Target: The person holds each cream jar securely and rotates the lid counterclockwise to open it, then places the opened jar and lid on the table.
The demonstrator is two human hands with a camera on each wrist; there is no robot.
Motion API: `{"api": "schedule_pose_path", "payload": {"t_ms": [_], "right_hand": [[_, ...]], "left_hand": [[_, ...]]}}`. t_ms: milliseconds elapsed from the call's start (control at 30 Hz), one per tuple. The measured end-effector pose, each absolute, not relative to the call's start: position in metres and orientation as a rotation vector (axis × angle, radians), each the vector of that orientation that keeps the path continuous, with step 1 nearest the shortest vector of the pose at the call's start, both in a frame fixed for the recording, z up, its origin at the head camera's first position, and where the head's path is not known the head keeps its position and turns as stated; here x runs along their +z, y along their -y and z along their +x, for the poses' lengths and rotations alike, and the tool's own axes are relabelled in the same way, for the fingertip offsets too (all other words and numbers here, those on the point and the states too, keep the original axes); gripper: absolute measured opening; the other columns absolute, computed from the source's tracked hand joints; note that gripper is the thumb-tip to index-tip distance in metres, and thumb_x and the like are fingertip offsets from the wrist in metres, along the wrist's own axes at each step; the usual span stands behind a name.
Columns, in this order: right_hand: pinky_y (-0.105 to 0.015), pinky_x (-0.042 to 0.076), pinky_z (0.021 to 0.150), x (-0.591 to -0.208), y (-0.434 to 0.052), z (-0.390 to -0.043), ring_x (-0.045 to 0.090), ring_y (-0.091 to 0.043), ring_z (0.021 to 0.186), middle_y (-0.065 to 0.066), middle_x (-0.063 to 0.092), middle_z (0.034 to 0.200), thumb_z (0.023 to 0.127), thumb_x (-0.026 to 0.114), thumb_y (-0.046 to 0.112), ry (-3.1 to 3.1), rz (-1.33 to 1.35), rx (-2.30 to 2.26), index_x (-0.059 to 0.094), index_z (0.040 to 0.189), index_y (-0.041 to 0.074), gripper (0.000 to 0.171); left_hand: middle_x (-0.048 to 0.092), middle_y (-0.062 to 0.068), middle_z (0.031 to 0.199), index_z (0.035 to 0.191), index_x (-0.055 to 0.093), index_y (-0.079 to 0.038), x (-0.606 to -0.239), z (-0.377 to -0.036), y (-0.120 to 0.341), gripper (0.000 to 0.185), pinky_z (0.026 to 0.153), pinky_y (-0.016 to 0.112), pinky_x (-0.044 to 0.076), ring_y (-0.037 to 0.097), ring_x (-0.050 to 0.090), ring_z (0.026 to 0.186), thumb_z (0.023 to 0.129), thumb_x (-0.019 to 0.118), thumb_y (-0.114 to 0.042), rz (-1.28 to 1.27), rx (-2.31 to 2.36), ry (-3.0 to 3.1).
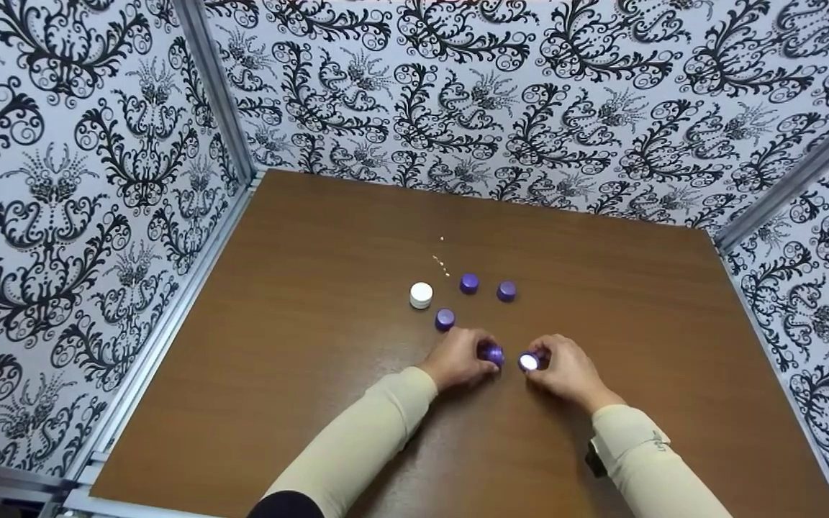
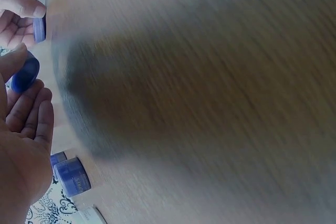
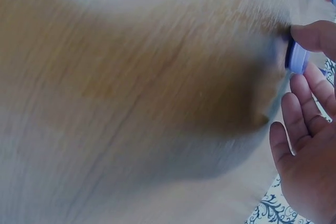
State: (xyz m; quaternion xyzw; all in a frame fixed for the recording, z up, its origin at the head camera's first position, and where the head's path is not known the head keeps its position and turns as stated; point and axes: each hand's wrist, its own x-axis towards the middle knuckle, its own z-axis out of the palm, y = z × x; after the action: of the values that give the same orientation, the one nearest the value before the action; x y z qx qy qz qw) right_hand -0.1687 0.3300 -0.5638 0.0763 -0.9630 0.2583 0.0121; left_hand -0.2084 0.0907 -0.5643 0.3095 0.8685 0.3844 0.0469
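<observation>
Two hands work at the near middle of the brown table [image 1: 314, 302]. The left hand [image 1: 458, 360] has thumb and fingers curled round a purple jar [image 1: 494, 354]. The right hand [image 1: 565, 368] pinches a purple lid [image 1: 528, 362], its pale underside turned toward the jar. The two pieces are close but apart, both low over the table.

Step in hand, as judged: the lid and jar are separate, either just unscrewed or about to be joined; the pictures do not settle which. If joining, the next move calls for squaring the lid over the jar's mouth and turning it while the left hand holds the jar steady.

Count on the table beyond the hands: three closed purple jars, at [image 1: 469, 283], [image 1: 506, 291] and [image 1: 445, 319], and one white jar [image 1: 421, 295] just beside them. A few pale specks [image 1: 442, 265] lie farther back; what they are cannot be told.

Both wrist views are blurred.
</observation>
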Motion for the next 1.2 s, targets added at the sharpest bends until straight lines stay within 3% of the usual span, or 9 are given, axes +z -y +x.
{"api": "schedule_pose_path", "payload": {"t_ms": [333,1200], "right_hand": [[-0.04,0.045,0.078,-0.559,-0.329,-0.169,0.055,-0.019,0.085,0.0,0.06,0.09,0.068,0.086,0.015,3.04,0.214,0.844,0.069,0.095,0.012,0.032],[-0.041,0.045,0.078,-0.558,-0.329,-0.17,0.057,-0.019,0.086,-0.002,0.061,0.091,0.07,0.086,0.015,3.052,0.2,0.87,0.069,0.096,0.011,0.032]], "left_hand": [[0.071,-0.004,0.1,0.108,0.073,-0.008,-0.566,-0.207,-0.092,0.033,0.084,0.02,0.048,0.01,0.065,0.093,0.078,0.084,-0.015,0.945,1.237,-2.607],[0.072,-0.004,0.099,0.107,0.071,-0.015,-0.571,-0.205,-0.101,0.029,0.082,0.03,0.051,0.014,0.068,0.092,0.081,0.082,-0.021,0.929,0.998,-2.847]]}}
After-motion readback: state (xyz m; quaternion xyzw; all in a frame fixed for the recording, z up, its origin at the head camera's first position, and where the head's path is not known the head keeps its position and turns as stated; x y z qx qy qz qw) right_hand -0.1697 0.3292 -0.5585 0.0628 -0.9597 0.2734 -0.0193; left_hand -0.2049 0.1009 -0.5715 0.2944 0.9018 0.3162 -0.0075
